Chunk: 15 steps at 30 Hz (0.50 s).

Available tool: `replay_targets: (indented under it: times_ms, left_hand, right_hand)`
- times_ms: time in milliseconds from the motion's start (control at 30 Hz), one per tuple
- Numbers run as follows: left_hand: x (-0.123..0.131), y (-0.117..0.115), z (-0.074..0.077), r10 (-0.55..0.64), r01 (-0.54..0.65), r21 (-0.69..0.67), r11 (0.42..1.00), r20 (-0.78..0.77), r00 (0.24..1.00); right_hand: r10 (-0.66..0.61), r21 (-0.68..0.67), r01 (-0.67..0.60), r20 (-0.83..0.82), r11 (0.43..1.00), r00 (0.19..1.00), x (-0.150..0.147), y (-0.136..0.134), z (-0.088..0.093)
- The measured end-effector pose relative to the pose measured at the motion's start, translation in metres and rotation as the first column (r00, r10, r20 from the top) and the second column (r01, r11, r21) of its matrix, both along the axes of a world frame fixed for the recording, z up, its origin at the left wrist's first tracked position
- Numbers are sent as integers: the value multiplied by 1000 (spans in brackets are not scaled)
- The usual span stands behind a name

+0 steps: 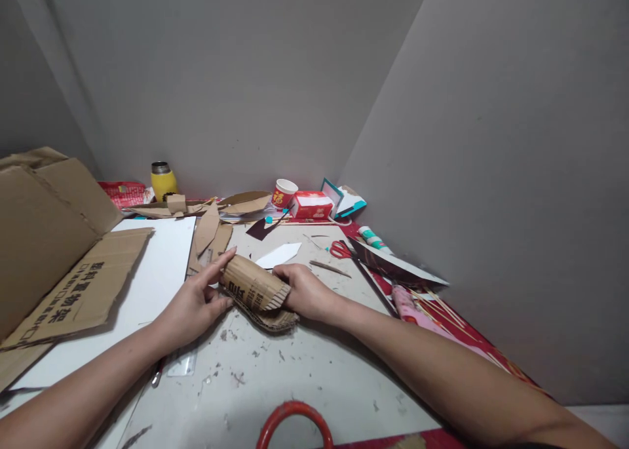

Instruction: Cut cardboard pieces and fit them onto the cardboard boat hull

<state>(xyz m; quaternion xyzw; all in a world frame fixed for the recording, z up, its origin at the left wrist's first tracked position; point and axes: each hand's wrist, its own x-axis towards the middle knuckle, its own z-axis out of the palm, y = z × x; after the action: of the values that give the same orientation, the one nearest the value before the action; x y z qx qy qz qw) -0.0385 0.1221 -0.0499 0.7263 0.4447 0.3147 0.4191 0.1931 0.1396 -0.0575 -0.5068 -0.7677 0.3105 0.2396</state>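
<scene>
Evidently light and springy, the cardboard roll (253,286) lies near the middle of the table (295,377). The left hand (194,305) pinches one end between thumb and outstretched fingers, and the right hand (305,293) curls closed around the other. Corrugated board like this probably creases easily and wants to uncurl, so the two ends look like the sound places to hold. A white paper scrap (278,255) lies just behind it, red scissors (339,249) and skewers (442,311) toward the right edge, a flattened box (63,272) along the left; none touches the roll.
</scene>
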Motion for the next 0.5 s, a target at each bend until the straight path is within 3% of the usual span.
replay_targets:
  times_ms: [500]
  left_hand:
    - [0,-1,5,0,2,25,1000,-69,998]
  right_hand:
    - [1,11,-2,35,1000,999,0,-1,2]
